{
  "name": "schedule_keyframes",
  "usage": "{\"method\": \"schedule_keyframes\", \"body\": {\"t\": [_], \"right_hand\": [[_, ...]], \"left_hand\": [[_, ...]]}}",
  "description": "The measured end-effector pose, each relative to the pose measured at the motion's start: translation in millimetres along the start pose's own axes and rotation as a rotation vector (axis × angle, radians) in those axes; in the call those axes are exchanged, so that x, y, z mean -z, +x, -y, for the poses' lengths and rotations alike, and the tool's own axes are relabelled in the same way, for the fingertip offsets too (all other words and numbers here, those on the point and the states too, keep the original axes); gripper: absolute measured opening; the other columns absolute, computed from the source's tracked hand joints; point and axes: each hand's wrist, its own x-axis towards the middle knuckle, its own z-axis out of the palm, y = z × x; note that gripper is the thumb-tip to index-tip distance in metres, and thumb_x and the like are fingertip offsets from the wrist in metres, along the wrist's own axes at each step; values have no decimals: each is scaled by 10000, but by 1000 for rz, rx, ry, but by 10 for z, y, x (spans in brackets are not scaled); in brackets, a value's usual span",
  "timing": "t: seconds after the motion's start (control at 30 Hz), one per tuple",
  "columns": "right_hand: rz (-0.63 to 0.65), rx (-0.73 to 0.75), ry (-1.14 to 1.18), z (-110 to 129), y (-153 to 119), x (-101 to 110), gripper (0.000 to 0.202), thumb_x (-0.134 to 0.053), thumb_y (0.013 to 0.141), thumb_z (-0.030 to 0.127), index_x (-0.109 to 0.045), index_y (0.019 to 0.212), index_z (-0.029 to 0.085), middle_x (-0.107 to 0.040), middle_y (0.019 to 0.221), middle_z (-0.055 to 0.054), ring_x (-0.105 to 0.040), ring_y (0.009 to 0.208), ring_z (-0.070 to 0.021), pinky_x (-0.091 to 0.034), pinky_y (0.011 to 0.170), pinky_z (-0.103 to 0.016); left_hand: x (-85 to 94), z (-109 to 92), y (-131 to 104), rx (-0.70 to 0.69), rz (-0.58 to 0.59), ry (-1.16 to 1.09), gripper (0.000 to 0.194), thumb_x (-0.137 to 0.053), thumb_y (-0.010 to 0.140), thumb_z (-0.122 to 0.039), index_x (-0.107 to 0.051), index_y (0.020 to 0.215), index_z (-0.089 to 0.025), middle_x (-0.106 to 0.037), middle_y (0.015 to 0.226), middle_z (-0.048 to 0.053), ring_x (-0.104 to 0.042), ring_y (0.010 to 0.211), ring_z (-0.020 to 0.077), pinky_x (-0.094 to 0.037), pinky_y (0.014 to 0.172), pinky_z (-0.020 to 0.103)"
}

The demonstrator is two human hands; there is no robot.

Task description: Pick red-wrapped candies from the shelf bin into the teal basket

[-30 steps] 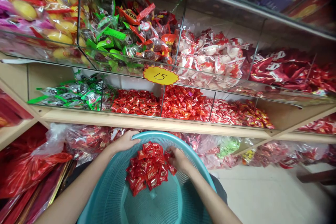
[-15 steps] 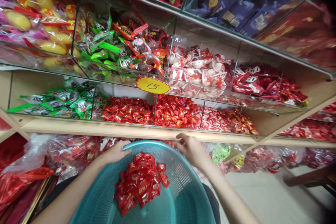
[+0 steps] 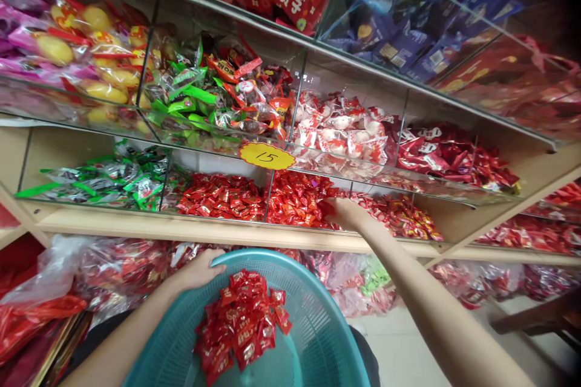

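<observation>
My left hand is closed on the rim of a teal plastic basket. Inside it lies a heap of red wrapped candies. My right hand reaches over the lower shelf's front edge, at the right side of a bin of orange-red wrapped candies. Its fingertips are among or just over these candies; blur and the candies hide whether they hold any.
Clear dividers split the lower shelf, with green-wrapped candies at left. Above hangs a yellow "15" price tag. Bagged candies lie underneath. A dark wooden furniture leg stands at lower right.
My right hand has left the basket's far rim area and moved up and forward into the orange-red candy bin. My left hand keeps hold of the basket.
</observation>
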Motion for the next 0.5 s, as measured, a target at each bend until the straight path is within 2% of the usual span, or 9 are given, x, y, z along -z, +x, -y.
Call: {"method": "schedule_keyframes", "body": {"t": [0.23,0.4,0.5], "right_hand": [[-68,-32,-3,-39,32,-18,347,-473,760,241,-515,1100,187,-605,995,-143,-556,945,-271,-403,684,-321],[-158,1,8,-115,15,-46,265,-475,781,274,-534,1025,189,-625,928,-111,-571,894,-235,-392,678,-287],[-243,34,59,-192,7,-37,272,-470,788,271,-532,1040,190,-625,953,-95,-566,900,-215,-389,717,-283]], "left_hand": [[-17,41,12,2,3,-8,265,-429,709,-359,-534,786,-127,-555,758,27,-511,750,164,-388,702,243],[-28,31,11,4,2,-14,264,-425,707,-355,-535,786,-129,-564,777,35,-514,767,173,-385,712,250],[-26,33,0,-6,-4,0,270,-421,708,-358,-535,782,-125,-563,779,38,-513,764,177,-382,714,256]]}}
